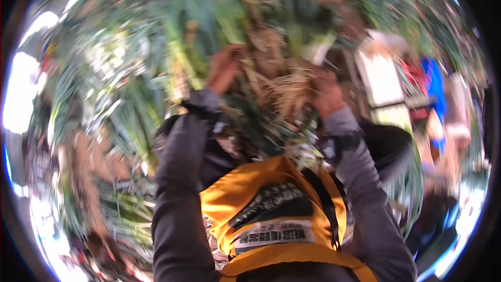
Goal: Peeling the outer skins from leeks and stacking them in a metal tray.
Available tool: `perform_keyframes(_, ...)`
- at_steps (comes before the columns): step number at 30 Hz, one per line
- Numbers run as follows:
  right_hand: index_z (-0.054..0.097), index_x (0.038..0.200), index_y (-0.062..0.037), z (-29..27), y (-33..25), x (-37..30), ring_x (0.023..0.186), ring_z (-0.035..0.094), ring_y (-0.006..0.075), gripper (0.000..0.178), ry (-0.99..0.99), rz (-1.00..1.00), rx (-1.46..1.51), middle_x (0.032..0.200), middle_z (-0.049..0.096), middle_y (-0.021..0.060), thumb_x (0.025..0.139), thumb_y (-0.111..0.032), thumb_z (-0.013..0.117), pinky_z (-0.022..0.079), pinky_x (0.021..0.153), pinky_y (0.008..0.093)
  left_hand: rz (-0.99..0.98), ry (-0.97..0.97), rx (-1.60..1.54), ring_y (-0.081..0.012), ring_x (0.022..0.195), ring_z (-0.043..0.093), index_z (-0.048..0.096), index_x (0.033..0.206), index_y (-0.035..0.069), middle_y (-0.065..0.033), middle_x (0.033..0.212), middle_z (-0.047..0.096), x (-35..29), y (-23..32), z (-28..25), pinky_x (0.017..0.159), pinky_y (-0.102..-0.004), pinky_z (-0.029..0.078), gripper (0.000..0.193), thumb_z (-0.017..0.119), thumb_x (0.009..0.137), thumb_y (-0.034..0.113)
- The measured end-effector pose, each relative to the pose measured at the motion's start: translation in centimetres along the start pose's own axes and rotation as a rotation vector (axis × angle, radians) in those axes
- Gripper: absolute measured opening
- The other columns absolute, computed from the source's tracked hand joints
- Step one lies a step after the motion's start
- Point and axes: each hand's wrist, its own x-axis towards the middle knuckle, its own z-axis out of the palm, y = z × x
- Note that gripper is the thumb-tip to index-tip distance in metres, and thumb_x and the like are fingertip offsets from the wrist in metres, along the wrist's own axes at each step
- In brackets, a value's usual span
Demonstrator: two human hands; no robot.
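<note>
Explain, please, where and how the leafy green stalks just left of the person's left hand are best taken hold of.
Probably around the yellow-green lower stalks, coming from the right, where the left hand is nearest. There they look narrow and run away from the person, while the darker leaves spread wider beyond. Blur hides their exact ends.

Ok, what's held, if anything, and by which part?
The right hand appears to hold a clump of tan roots by its right edge; blur hides whether the left hand grips anything.
</note>
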Motion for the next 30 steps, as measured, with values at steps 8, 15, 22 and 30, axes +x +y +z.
perform_keyframes(8, 0.055, 0.100, 0.0050, -0.2, -7.5, -1.6, 0.065, 0.052, 0.0134, 0.028, 0.185, 0.929, 0.893, 0.075, 0.058, 0.0089, 0.086, -0.016, 0.067, 0.043, 0.054, 0.0303, -0.120, -0.313, 0.141, -0.0210, 0.102, 0.062, 0.048, 0.136, 0.000, -0.0132, 0.109, 0.064, 0.2, 3.8, 6.2, 0.087, -0.0347, 0.054, 0.061, 0.054, 0.098, 0.046)
perform_keyframes(15, 0.048, 0.108, 0.0092, 1.0, -9.8, -4.2, 0.066, 0.066, 0.0345, 0.043, 0.041, 0.883, 0.590, 0.074, 0.064, 0.0218, 0.085, -0.022, 0.068, 0.052, 0.058, 0.0415, -0.576, -0.578, -0.217, -0.0182, 0.083, 0.065, 0.057, 0.117, 0.001, -0.0080, 0.094, 0.064, -0.5, 2.8, 15.0, 0.073, -0.0307, 0.058, 0.069, 0.064, 0.086, 0.062)
perform_keyframes(22, 0.039, 0.128, 0.0105, 4.2, -9.1, -6.9, 0.074, 0.067, 0.0424, 0.075, -0.395, 0.727, 0.432, 0.081, 0.067, 0.0247, 0.089, -0.050, 0.062, 0.053, 0.066, 0.0497, -0.623, -0.545, -0.142, -0.0186, 0.062, 0.059, 0.060, 0.098, 0.000, -0.0086, 0.077, 0.060, -0.4, -3.7, 16.5, 0.053, -0.0325, 0.049, 0.021, 0.071, 0.084, 0.011)
perform_keyframes(30, 0.049, 0.134, -0.0060, 5.9, -2.2, -6.8, 0.107, 0.060, 0.0393, 0.061, -0.332, 0.647, -0.028, 0.120, 0.057, 0.0223, 0.086, -0.039, 0.068, 0.051, 0.085, 0.0471, -0.615, -0.669, 0.100, -0.0176, 0.078, 0.062, 0.051, 0.129, -0.003, -0.0093, 0.095, 0.062, 2.8, -2.1, 9.3, 0.067, -0.0308, 0.053, 0.045, 0.065, 0.087, 0.005)
